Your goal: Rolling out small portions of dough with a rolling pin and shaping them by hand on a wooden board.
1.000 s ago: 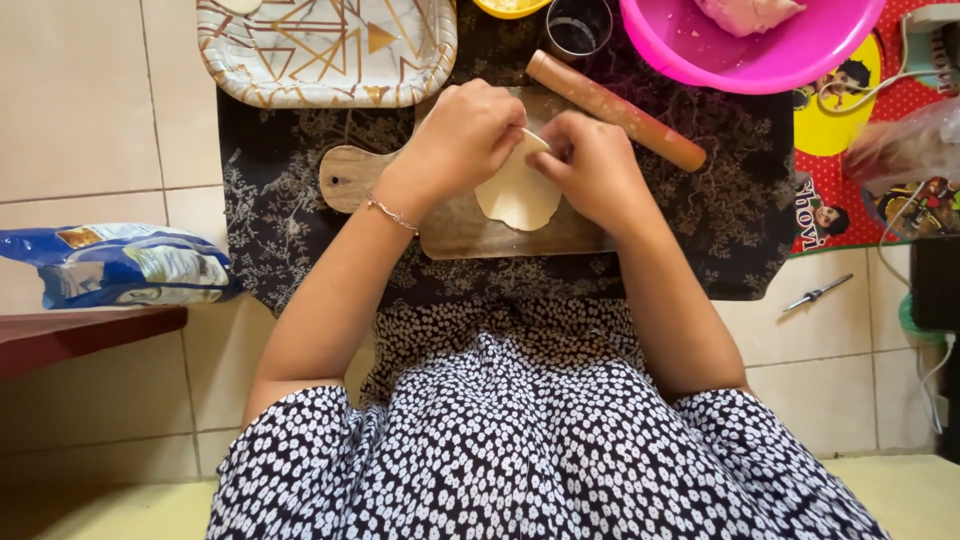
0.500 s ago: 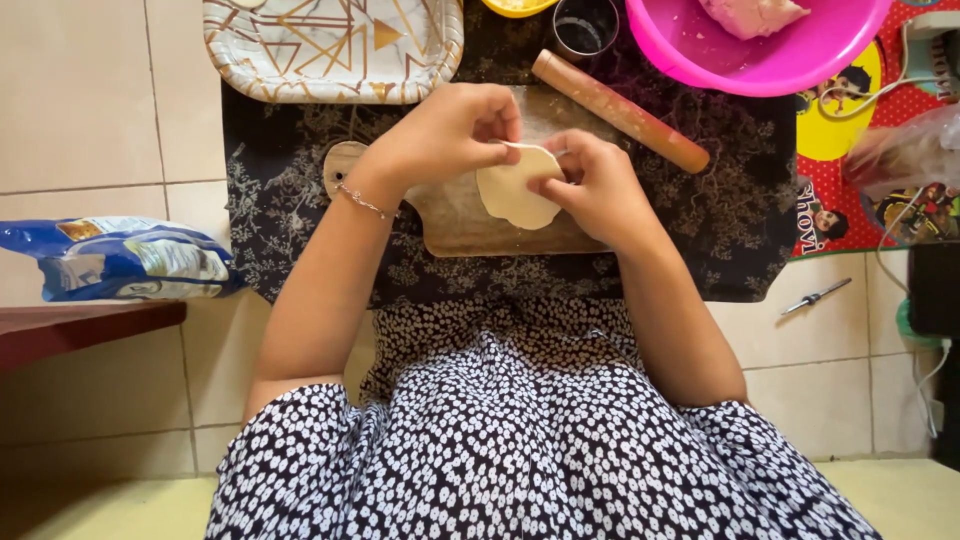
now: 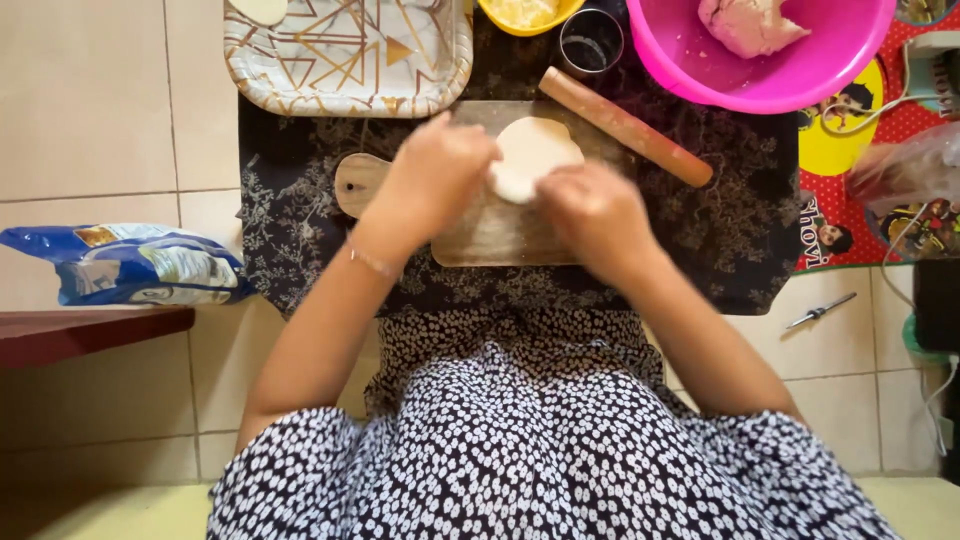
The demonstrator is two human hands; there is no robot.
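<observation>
A flat round disc of pale dough lies on a wooden board with a handle, which rests on a dark patterned cloth. My left hand grips the disc's left edge. My right hand pinches its lower right edge. A wooden rolling pin lies diagonally just beyond the board, to the right of the dough.
A patterned square tray holds one dough disc at the far left. A pink bowl with a dough lump, a metal cup and a yellow bowl stand at the back. A blue bag lies left, a small knife right.
The view has shifted, so the board sits lower in the frame. My hands have moved apart along the disc's edge, leaving more of the dough uncovered.
</observation>
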